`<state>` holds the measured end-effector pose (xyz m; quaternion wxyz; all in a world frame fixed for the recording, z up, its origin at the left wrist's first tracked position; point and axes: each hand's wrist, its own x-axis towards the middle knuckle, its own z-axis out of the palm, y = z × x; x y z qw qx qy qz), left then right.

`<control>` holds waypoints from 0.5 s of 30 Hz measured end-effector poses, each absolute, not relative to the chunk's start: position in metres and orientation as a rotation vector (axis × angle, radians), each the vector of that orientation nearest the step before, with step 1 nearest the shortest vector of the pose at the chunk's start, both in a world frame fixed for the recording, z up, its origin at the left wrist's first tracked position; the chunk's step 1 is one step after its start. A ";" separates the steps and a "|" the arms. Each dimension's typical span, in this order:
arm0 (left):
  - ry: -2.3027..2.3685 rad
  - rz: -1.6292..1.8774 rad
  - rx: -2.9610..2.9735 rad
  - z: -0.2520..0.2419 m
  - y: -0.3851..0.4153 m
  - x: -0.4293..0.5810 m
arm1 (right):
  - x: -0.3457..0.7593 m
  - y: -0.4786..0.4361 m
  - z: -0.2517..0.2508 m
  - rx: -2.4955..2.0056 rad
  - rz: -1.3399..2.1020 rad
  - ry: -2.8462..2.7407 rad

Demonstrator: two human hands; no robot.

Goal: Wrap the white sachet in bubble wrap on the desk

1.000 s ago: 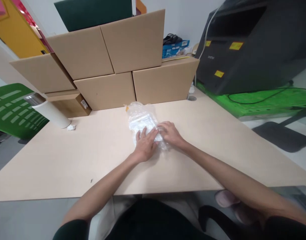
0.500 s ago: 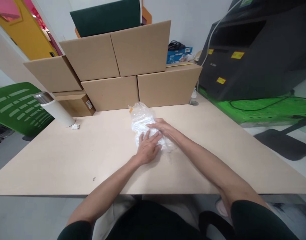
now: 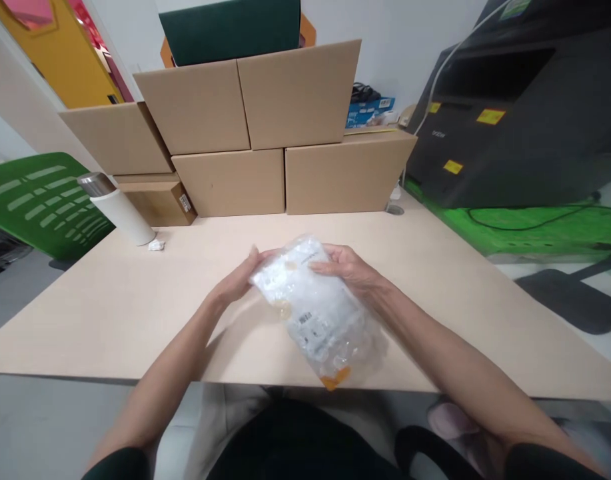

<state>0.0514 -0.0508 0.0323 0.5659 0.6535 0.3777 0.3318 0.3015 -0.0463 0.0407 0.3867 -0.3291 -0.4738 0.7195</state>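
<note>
- My left hand [image 3: 236, 281] grips the far left edge of the clear plastic bag [image 3: 319, 317], fingers curled behind it and thumb on top.
- My right hand [image 3: 349, 267] clasps the bag's far right edge, fingers laid across its face.
- I see the bag held just above the surface [image 3: 110, 313], slanting toward me, with its orange tab [image 3: 335, 379] at the near end.
- The contents look like white packed items, though the crinkled film blurs them.
- A white flask [image 3: 119, 208] and a crumpled scrap [image 3: 156, 245] sit far left.
- Cardboard boxes [image 3: 265, 133] are stacked along the back.
</note>
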 end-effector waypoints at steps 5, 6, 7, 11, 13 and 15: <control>0.780 0.999 1.080 0.003 -0.056 0.064 | 0.280 -0.024 0.012 -0.947 1.595 -0.995; 0.820 1.056 1.050 -0.002 -0.054 0.068 | 0.275 -0.017 0.004 -0.987 1.535 -0.990; 0.876 1.117 1.019 -0.006 -0.051 0.072 | 0.270 -0.011 -0.005 -1.033 1.473 -1.002; 1.095 1.306 0.918 -0.022 -0.035 0.080 | 0.260 0.007 -0.029 -1.310 1.097 -1.259; 1.161 1.321 0.978 -0.028 -0.029 0.080 | 0.261 0.011 -0.036 -1.366 0.781 -1.492; 1.262 1.306 1.151 -0.032 -0.024 0.078 | 0.265 0.011 -0.041 -1.298 0.525 -1.727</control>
